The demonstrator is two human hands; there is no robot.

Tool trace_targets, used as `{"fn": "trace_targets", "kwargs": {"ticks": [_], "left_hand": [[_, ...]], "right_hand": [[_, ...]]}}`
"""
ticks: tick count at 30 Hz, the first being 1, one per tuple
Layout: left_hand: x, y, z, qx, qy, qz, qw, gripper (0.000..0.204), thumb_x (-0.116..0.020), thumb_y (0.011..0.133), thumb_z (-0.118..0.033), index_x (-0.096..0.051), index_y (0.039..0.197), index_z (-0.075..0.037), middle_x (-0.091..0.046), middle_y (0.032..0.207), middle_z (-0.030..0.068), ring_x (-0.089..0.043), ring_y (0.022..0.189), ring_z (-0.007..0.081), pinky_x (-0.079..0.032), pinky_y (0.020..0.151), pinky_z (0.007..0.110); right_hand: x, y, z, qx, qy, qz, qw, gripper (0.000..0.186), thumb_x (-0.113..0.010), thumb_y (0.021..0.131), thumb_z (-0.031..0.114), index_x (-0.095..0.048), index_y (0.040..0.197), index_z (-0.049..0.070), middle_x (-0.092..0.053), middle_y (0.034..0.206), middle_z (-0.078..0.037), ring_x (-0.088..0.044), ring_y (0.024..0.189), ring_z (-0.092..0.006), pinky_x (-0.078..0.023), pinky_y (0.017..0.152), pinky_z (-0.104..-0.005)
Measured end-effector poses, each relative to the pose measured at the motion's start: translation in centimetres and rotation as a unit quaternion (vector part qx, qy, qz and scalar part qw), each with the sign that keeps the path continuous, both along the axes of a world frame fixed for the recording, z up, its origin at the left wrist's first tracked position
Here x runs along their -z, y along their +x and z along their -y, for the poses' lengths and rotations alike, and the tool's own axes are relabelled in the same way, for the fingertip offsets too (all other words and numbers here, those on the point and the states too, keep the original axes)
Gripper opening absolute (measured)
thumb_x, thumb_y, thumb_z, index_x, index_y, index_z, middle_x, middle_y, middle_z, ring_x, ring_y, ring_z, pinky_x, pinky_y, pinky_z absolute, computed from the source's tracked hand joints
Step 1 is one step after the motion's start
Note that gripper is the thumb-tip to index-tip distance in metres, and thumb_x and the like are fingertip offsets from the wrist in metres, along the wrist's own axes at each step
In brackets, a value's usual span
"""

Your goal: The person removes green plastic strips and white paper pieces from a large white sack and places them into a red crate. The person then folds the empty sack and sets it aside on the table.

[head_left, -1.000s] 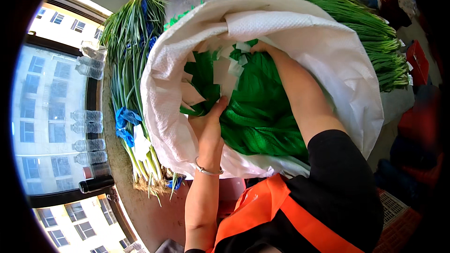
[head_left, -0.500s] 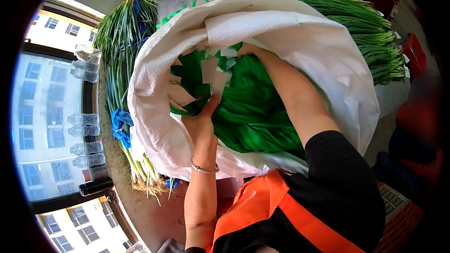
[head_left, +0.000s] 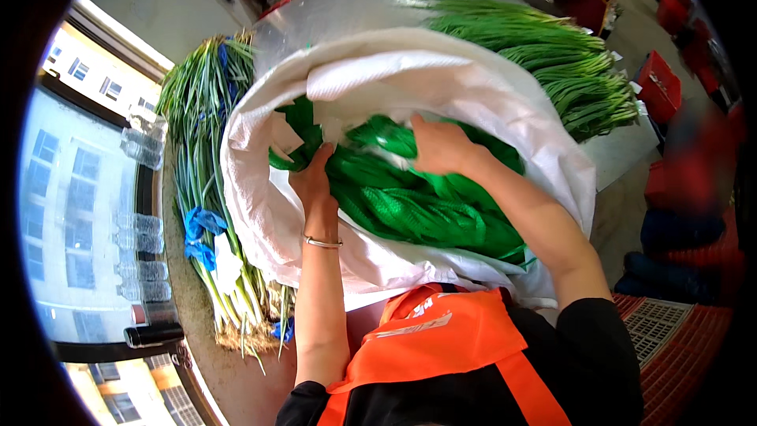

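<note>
As the right hand (head_left: 441,148) grips a green mesh bundle (head_left: 381,137) pointing leftward at frame centre, the left hand (head_left: 313,177) clasps tagged mesh (head_left: 303,120) just beyond its tip.

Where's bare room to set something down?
Metal tabletop beyond the white sack, between the left scallions and right scallions; a smaller corner right of the sack, below the right scallions. Crowded: inside the sack, with green mesh, left hand, right hand.

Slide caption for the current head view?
Left hand and right hand handle green netting inside an open white sack, green onions to its left, long greens to its right.
</note>
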State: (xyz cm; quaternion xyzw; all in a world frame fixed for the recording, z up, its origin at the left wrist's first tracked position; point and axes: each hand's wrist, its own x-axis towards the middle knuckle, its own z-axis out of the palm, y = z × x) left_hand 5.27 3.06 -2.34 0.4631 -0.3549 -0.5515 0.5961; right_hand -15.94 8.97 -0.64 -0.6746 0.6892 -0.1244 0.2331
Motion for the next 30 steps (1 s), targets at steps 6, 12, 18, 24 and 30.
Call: {"fn": "trace_targets", "kwargs": {"ticks": [6, 12, 18, 24, 30], "left_hand": [[2.8, -1.0, 3.5, 0.034, 0.030, 0.015, 0.999, 0.035, -0.071, 0.065, -0.001, -0.060, 0.097, 0.006, -0.062, 0.094, 0.0087, -0.058, 0.080, 0.0190, -0.047, 0.072, 0.029], [11.7, 2.2, 9.2, 0.387, -0.166, 0.212, 0.882, 0.033, -0.062, 0.076, -0.014, -0.057, 0.106, -0.001, -0.060, 0.098, 0.0092, -0.058, 0.087, 0.0199, -0.049, 0.077, 0.033], [-0.3, -3.8, -3.8, 0.476, -0.209, 0.257, 0.815, 0.066, -0.079, 0.054, -0.008, -0.052, 0.114, 0.000, -0.058, 0.108, 0.0076, -0.052, 0.101, 0.0188, -0.040, 0.092, 0.032], [-3.2, -1.4, 0.4, 0.263, -0.110, 0.134, 0.949, 0.037, -0.073, 0.063, -0.007, -0.060, 0.097, 0.001, -0.063, 0.090, 0.0075, -0.060, 0.081, 0.0203, -0.048, 0.076, 0.032], [1.7, -3.2, 2.7, 0.167, -0.028, 0.142, 0.975, 0.029, -0.071, 0.063, -0.007, -0.062, 0.090, 0.001, -0.064, 0.083, 0.0068, -0.060, 0.070, 0.0169, -0.049, 0.066, 0.030]], "right_hand": [[-7.4, -3.5, -10.0, -0.045, -0.110, 0.056, 0.991, 0.072, -0.067, 0.064, 0.022, -0.037, 0.126, 0.000, -0.055, 0.108, -0.024, -0.053, 0.102, -0.0367, -0.042, 0.087, -0.0410], [-9.6, -6.8, -3.0, 0.023, -0.141, 0.285, 0.948, 0.074, -0.073, 0.056, 0.019, -0.044, 0.120, -0.004, -0.049, 0.118, -0.022, -0.048, 0.109, -0.0299, -0.039, 0.092, -0.0367], [-6.7, -13.0, 6.5, 0.235, -0.145, 0.413, 0.868, 0.049, -0.071, 0.053, 0.007, -0.055, 0.094, -0.014, -0.059, 0.091, -0.020, -0.060, 0.072, -0.0259, -0.049, 0.058, -0.0372], [-2.8, -12.0, 7.6, 0.180, 0.008, 0.428, 0.885, 0.041, -0.070, 0.058, 0.003, -0.057, 0.095, -0.009, -0.061, 0.085, -0.016, -0.061, 0.068, -0.0236, -0.050, 0.058, -0.0339], [-7.5, -11.7, 1.4, 0.060, 0.050, 0.663, 0.745, 0.039, -0.056, 0.062, -0.002, -0.054, 0.100, -0.001, -0.057, 0.078, -0.011, -0.059, 0.067, -0.0234, -0.050, 0.060, -0.0335]]}}
